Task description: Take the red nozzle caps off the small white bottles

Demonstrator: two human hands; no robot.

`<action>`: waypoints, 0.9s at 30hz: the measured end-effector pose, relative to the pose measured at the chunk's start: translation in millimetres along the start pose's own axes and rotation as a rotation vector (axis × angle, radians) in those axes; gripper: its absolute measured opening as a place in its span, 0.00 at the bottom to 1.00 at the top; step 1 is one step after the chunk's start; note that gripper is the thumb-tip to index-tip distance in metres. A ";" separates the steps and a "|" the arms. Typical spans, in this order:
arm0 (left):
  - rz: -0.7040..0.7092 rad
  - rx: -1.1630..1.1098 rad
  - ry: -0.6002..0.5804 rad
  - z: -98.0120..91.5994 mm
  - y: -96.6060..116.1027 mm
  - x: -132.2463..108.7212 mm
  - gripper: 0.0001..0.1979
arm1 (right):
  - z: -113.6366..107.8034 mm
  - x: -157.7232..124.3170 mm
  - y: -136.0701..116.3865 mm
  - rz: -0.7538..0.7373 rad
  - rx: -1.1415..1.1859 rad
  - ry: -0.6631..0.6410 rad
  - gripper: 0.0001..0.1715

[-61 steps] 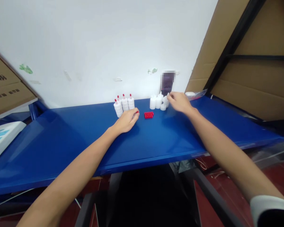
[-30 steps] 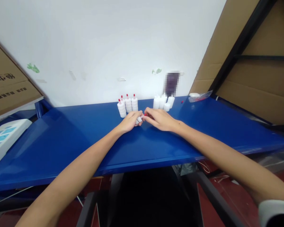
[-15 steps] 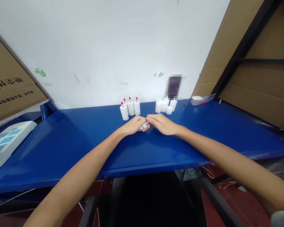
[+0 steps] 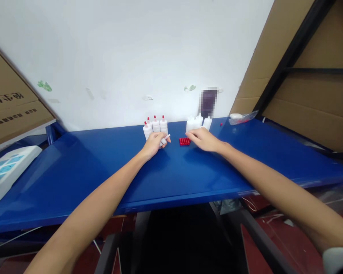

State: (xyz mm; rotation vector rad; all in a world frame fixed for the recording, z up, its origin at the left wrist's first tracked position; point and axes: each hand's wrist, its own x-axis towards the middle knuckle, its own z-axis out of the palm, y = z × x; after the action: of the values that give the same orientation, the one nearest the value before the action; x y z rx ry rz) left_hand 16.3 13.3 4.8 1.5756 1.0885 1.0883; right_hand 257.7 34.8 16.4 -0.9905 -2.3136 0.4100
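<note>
My left hand (image 4: 154,144) is closed round a small white squeeze bottle (image 4: 163,142), tilted on its side with its bare nozzle pointing up and to the right. Just behind that hand stand several white bottles with red tips (image 4: 156,125), their lower parts partly hidden. My right hand (image 4: 204,139) hovers in front of a group of uncapped white bottles (image 4: 190,124), fingers drawn together and pointing left. Whether anything is pinched in them is hidden. Beside its fingertips lies a compact block of small red caps (image 4: 184,142) on the blue table (image 4: 171,179).
A white device with blue panels (image 4: 8,167) sits at the table's left. At the back right are a clear plastic bag (image 4: 242,118) with a white item and one loose red cap (image 4: 221,124). Cardboard (image 4: 308,102) borders the right side, and a white wall (image 4: 117,57) stands behind.
My hands have parted. The left moved left and back with the bottle; the right moved slightly right and back. The red cap block, hidden before, now shows between them.
</note>
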 end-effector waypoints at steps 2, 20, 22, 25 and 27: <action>-0.015 0.025 0.035 1.0 -1.3 0.9 0.16 | -3.4 -0.1 5.3 0.038 -0.094 -0.040 0.26; 0.318 0.436 0.030 2.8 -3.5 -9.4 0.21 | -17.4 -1.2 19.3 0.239 -0.303 -0.184 0.26; 0.384 0.546 -0.019 4.7 -1.4 -12.4 0.21 | -18.0 -1.9 15.6 0.266 -0.334 -0.242 0.23; 0.450 0.669 -0.100 6.6 -1.0 -14.0 0.21 | -18.8 -2.3 10.2 0.315 -0.406 -0.333 0.19; 0.473 0.707 -0.114 6.8 -2.2 -13.6 0.20 | -19.1 -2.3 7.6 0.335 -0.438 -0.370 0.18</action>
State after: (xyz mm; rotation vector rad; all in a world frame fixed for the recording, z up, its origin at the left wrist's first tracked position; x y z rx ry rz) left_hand 19.5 -0.6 -0.8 2.5207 1.1144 0.9322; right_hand 275.1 39.3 26.8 -1.6478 -2.6343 0.2320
